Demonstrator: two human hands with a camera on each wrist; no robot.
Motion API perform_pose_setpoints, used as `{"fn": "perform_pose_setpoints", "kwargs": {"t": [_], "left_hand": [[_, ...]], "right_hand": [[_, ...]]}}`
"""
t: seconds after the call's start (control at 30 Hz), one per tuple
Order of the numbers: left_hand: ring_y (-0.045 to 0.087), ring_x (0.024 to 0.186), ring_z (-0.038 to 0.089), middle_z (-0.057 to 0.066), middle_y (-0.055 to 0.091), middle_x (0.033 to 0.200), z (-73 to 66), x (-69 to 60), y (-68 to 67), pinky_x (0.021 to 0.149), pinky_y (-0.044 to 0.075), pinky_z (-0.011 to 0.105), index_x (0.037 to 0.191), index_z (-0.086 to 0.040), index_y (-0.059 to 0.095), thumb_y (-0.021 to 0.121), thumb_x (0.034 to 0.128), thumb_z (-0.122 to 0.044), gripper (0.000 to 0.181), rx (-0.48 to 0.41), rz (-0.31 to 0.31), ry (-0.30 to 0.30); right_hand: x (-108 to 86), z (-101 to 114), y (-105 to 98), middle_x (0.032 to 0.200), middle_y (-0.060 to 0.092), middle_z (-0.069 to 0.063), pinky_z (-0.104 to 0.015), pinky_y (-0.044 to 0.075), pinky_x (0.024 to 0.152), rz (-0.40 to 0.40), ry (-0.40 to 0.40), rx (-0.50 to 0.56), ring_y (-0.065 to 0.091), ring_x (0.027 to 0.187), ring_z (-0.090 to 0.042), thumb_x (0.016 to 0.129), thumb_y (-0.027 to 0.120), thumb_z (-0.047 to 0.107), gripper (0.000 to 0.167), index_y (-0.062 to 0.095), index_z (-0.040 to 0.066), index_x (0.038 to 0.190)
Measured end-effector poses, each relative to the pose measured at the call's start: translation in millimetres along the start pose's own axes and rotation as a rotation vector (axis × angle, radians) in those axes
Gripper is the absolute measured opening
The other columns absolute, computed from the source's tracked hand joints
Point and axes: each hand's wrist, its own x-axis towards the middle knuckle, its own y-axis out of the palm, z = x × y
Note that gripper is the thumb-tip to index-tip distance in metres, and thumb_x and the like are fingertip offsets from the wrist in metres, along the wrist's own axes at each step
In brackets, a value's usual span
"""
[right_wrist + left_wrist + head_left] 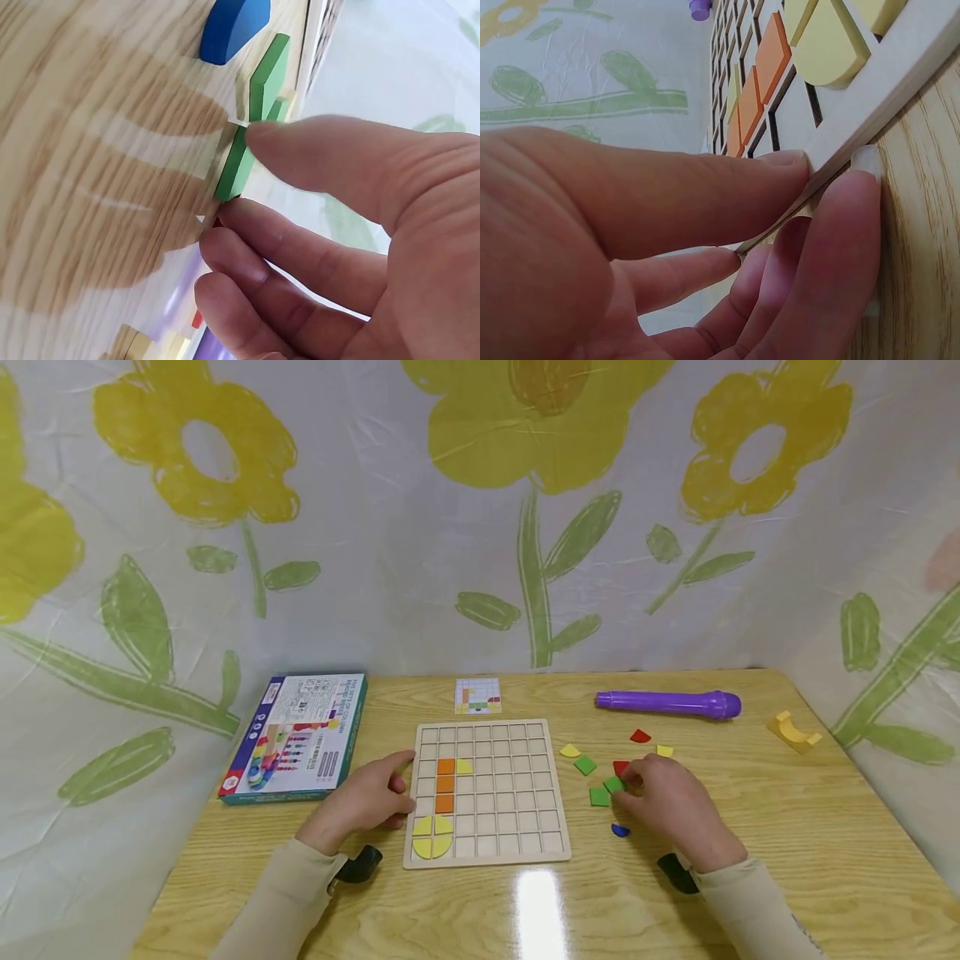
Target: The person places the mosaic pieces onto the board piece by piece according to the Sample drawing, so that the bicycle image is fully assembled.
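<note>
A wooden grid board (517,852) lies at the middle of the table. It bears yellow quarter-circle tiles (442,845) forming a disc at its near left corner, a column of orange squares (446,784) and another yellow quarter-circle (464,767). My left hand (367,800) touches the board's left edge with thumb and fingertips, seen closely in the left wrist view. Right of the board, my right hand (671,802) pinches a green square tile (236,166) between thumb and index finger, low over the table. Beside it lie more green squares (599,797), a blue rounded tile (620,830) and a red tile (621,767).
A patterned card (477,696) lies behind the board. To the left is a boxed toy set (296,739); at the back right, a purple toy microphone (667,703) and a yellow arch block (793,732). Yellow (570,750) and red (641,736) tiles lie farther back. A flower-printed cloth (375,568) stands behind.
</note>
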Motion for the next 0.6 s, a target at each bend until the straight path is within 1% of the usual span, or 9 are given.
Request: {"fn": "perform_pose_setpoints", "kwargs": {"t": [0.1,0.2,0.3,0.43,0.53,0.6], "left_hand": [[0.063,0.075,0.021,0.010,0.055,0.103,0.0,-0.1,0.4,0.066,0.059,0.031,0.165,-0.008,0.042,0.078,0.0945,-0.004,0.079,-0.004,0.002,-0.001],[0.063,0.075,0.021,0.010,0.055,0.103,0.4,-0.7,0.1,0.067,0.059,0.031,0.165,-0.008,0.042,0.078,0.0946,-0.004,0.079,-0.012,0.003,-0.003],[0.063,0.075,0.021,0.010,0.055,0.103,0.7,-0.7,0.0,0.067,0.059,0.031,0.165,-0.008,0.042,0.078,0.0945,-0.004,0.079,-0.013,0.002,-0.004],[0.063,0.075,0.021,0.010,0.055,0.103,0.4,-0.1,0.0,0.066,0.059,0.031,0.165,-0.008,0.042,0.078,0.0944,-0.005,0.079,-0.005,0.003,0.003],[0.062,0.075,0.021,0.010,0.055,0.103,0.1,-0.1,0.0,0.066,0.059,0.031,0.164,-0.008,0.042,0.078,0.0945,-0.005,0.079,-0.003,0.005,0.004],[0.063,0.075,0.021,0.010,0.055,0.103,0.1,-0.3,-0.1,0.066,0.059,0.031,0.165,-0.008,0.042,0.078,0.0945,-0.005,0.079,-0.007,0.005,0.001]], "right_hand": [[0.4,-0.6,0.7,0.082,0.061,0.000,-0.033,0.047,0.065,-0.008,-0.004,0.005,0.051,0.072,-0.016,0.090,0.085,0.027,0.019,0.075,0.011,0.088],[0.8,0.1,0.8,0.080,0.059,0.000,-0.032,0.044,0.064,-0.013,-0.010,0.009,0.049,0.071,-0.016,0.090,0.085,0.028,0.020,0.074,0.012,0.086],[1.3,0.2,1.3,0.083,0.063,0.000,-0.034,0.049,0.067,-0.012,-0.006,0.006,0.053,0.073,-0.016,0.090,0.084,0.027,0.019,0.077,0.010,0.091],[0.5,-0.5,1.9,0.091,0.070,-0.003,-0.043,0.059,0.075,-0.013,-0.006,0.009,0.061,0.078,-0.017,0.090,0.084,0.023,0.021,0.081,0.005,0.101],[0.2,-0.9,1.9,0.094,0.072,-0.004,-0.046,0.061,0.078,-0.014,-0.013,0.011,0.065,0.081,-0.017,0.090,0.085,0.023,0.023,0.081,0.004,0.104],[0.4,-1.1,2.1,0.093,0.072,-0.004,-0.045,0.061,0.077,-0.015,-0.013,0.009,0.065,0.081,-0.017,0.090,0.085,0.023,0.023,0.081,0.005,0.103]]}}
